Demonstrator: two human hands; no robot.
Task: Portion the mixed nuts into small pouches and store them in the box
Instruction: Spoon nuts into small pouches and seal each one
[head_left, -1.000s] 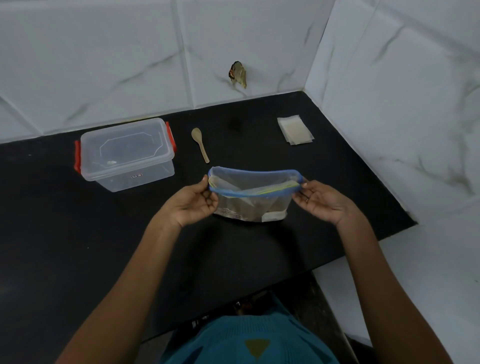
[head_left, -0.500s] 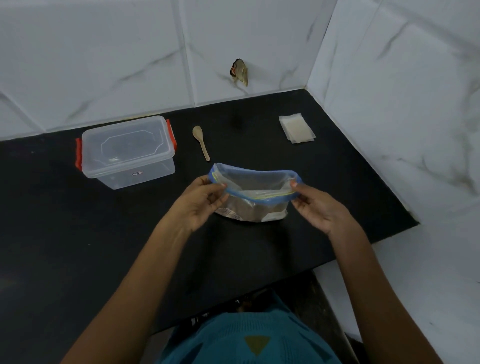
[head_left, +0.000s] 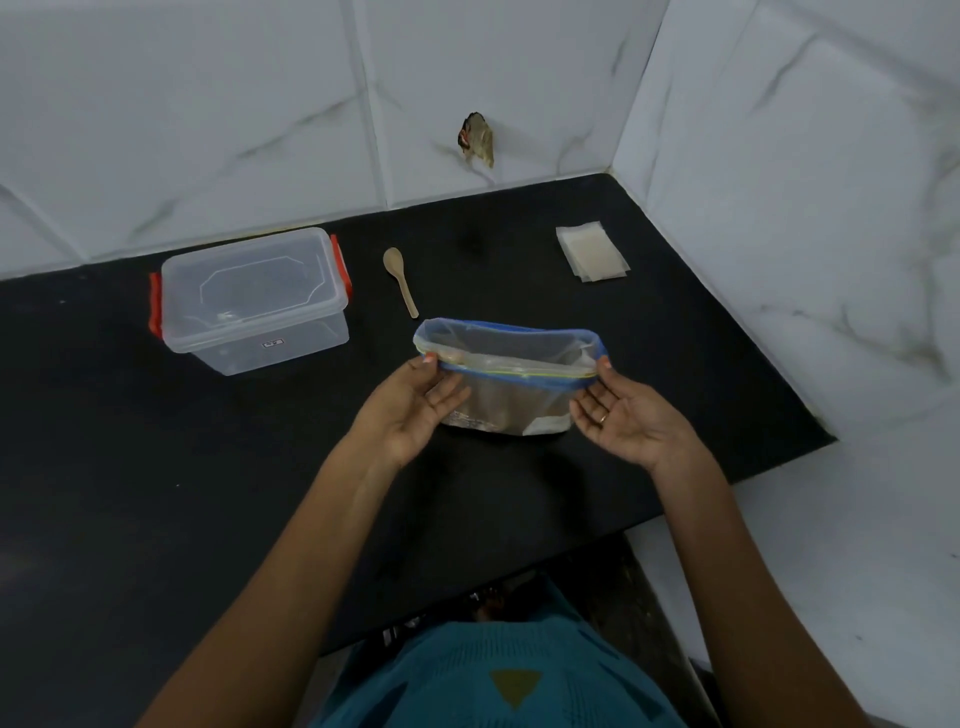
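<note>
Zip bag: the zip bag (head_left: 511, 395) stands on the black bench (head_left: 156, 493) right before the person, its blue-edged mouth spread open; its contents show only dimly through the film.
Left hand: the left hand (head_left: 410, 410) pinches the near lip at the left end, thumb on the rim and fingers (head_left: 447, 389) curled against the near face.
Right hand: the right hand (head_left: 631, 423) has its thumb tip at the right corner of the zip and its palm showing. Whether it truly pinches cannot be told.
Handling: the bag is probably thin, soft and slippery film; it looks light, bottom-weighted and likely to slump or tip if released.
Where to hold: the stiffer zip strip at both ends seems the best grip.
Box: the clear box (head_left: 254, 301) with red latches sits to the far left, lid on, well apart from the bag.
Tools: the wooden spoon (head_left: 400, 280) lies just beyond the bag, and the small pouches (head_left: 592, 252) are stacked far right, near the wall (head_left: 779, 208).
Edges: the bench ends close behind the right wrist, and tiled walls close in the back and right.
Open room: bare bench lies to the left and front.
</note>
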